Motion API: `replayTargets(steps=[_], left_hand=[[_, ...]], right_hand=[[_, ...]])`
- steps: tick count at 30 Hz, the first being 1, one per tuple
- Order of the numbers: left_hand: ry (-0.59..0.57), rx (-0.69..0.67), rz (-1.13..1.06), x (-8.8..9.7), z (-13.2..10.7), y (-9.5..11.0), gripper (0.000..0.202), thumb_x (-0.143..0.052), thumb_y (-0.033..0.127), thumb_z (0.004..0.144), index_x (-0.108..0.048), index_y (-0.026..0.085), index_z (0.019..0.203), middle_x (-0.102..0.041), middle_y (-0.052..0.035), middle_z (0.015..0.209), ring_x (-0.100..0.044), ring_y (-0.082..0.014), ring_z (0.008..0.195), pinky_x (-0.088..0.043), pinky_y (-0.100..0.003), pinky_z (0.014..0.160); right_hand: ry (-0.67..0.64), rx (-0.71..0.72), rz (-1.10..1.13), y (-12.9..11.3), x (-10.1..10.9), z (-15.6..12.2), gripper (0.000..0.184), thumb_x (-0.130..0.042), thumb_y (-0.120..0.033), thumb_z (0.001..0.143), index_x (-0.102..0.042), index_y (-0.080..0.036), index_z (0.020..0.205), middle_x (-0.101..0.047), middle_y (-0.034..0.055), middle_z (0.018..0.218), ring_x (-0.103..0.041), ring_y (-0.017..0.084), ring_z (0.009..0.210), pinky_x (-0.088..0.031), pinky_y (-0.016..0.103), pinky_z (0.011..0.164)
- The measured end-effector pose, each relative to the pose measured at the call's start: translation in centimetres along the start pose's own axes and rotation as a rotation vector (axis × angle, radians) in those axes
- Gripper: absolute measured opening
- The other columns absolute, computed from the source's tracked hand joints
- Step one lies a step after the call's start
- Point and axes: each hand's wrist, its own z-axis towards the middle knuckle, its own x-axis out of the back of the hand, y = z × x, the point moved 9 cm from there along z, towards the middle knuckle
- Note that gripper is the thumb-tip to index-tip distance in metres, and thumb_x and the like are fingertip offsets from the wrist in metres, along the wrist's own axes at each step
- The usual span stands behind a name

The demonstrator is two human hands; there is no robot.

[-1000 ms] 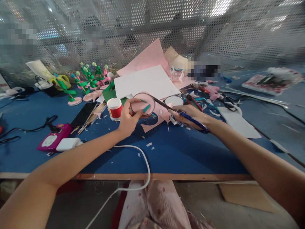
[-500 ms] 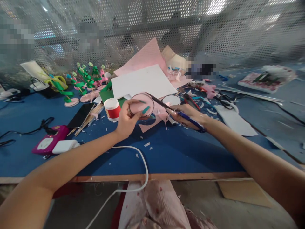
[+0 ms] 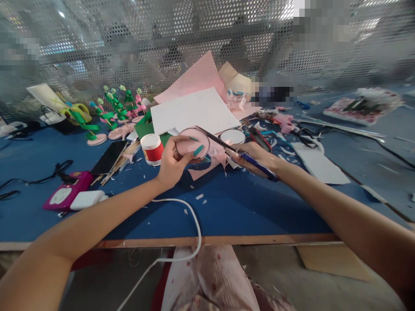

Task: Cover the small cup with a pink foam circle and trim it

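My left hand grips a round pink disc with a dark rim, its thumb and a finger pressed on the face. In my right hand is a pair of scissors with blue handles. The long dark blades reach left to the disc's upper right edge and look closed or nearly so. Under the disc lies a cut pink paper scrap. A red and white paper cup stands just left of my left hand. Behind the disc rests a white sheet.
At the back left stand several pink-based craft pieces with green spirals. Nearby are wooden sticks, a black phone and a magenta power adapter. A white cable crosses the front edge. Scraps and a white card lie right.
The scissor handles in my right hand have come closer together. My left hand and the disc hold almost the same place.
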Motion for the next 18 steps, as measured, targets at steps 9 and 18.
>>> replayTargets(steps=[9, 18], left_hand=[[-0.006, -0.008, -0.040, -0.2, 0.0, 0.2, 0.037, -0.072, 0.033, 0.071, -0.050, 0.020, 0.097, -0.061, -0.0018, 0.095, -0.067, -0.0120, 0.066, -0.061, -0.030, 0.062], [-0.020, -0.023, 0.004, -0.4, 0.0, 0.5, 0.036, -0.069, 0.037, 0.072, -0.050, 0.019, 0.096, -0.063, -0.0025, 0.094, -0.067, -0.0130, 0.071, -0.061, -0.029, 0.063]], right_hand=[[-0.017, 0.003, -0.010, 0.2, -0.4, -0.1, 0.056, -0.028, -0.071, 0.081, -0.034, -0.021, 0.059, -0.034, -0.0040, 0.052, -0.030, 0.008, 0.049, -0.027, 0.025, 0.049], [-0.034, 0.011, -0.010, -0.3, -0.4, -0.1, 0.053, -0.029, -0.063, 0.086, -0.037, -0.019, 0.058, -0.034, -0.0025, 0.054, -0.031, 0.009, 0.051, -0.028, 0.026, 0.051]])
